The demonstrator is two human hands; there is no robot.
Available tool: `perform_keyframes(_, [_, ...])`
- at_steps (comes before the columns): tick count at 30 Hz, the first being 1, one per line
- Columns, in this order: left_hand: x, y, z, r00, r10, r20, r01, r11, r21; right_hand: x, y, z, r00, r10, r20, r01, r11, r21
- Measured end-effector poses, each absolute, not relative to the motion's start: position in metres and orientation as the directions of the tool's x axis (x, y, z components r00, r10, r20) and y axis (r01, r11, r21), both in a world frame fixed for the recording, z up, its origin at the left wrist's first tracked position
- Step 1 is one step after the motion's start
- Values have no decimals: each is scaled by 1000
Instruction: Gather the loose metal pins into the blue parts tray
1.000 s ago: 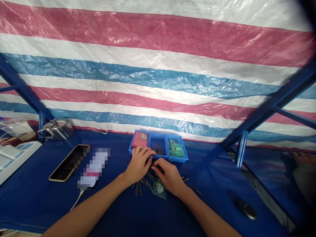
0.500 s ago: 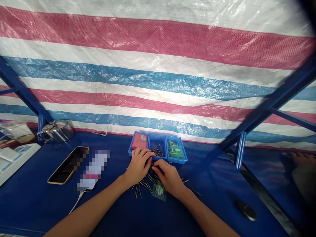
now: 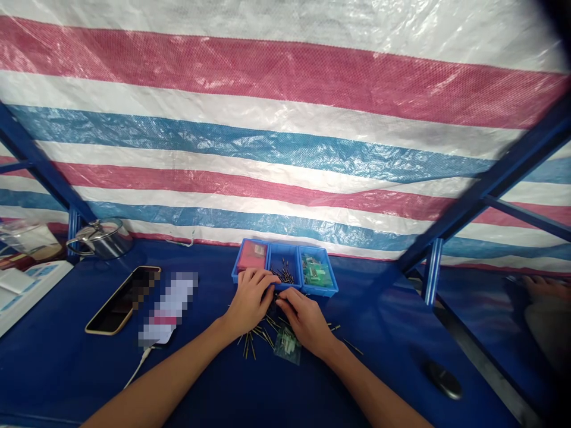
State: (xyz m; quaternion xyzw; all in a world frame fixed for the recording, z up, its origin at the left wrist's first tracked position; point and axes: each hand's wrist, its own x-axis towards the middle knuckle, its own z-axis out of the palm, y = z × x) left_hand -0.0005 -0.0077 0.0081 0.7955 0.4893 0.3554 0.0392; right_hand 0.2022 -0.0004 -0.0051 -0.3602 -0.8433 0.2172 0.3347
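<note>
My left hand (image 3: 251,300) is at the front of the left and middle blue bins, its fingers bent and thumb tucked in; what its fingertips hold is hidden. Facing it, my right hand (image 3: 306,316) pinches a small dark, thin piece, seemingly a drill bit (image 3: 276,295). Beneath and between both hands lie several loose drill bits (image 3: 250,345), dark and brass-coloured. A clear bag of pale pieces (image 3: 288,345) lies beside my right wrist. More drill bits (image 3: 288,272) fill part of the middle blue bin (image 3: 279,251).
The left bin holds a red packet (image 3: 253,255); the right bin holds green bags (image 3: 316,270). Phones (image 3: 125,300), (image 3: 172,303), a lidded metal pot (image 3: 104,238) and a power strip (image 3: 35,291) stand left. A mouse (image 3: 444,379) lies right, near a blue frame post (image 3: 432,273).
My right fingertips have shifted very slightly. My left hand stays in place, and the bins and loose drill bits look unchanged.
</note>
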Motion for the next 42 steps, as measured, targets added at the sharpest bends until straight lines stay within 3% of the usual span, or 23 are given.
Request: perform_keyframes(42, [0, -7, 8, 267, 800, 538, 753, -521, 402, 203, 0, -3, -521, 754, 400, 462, 643, -611])
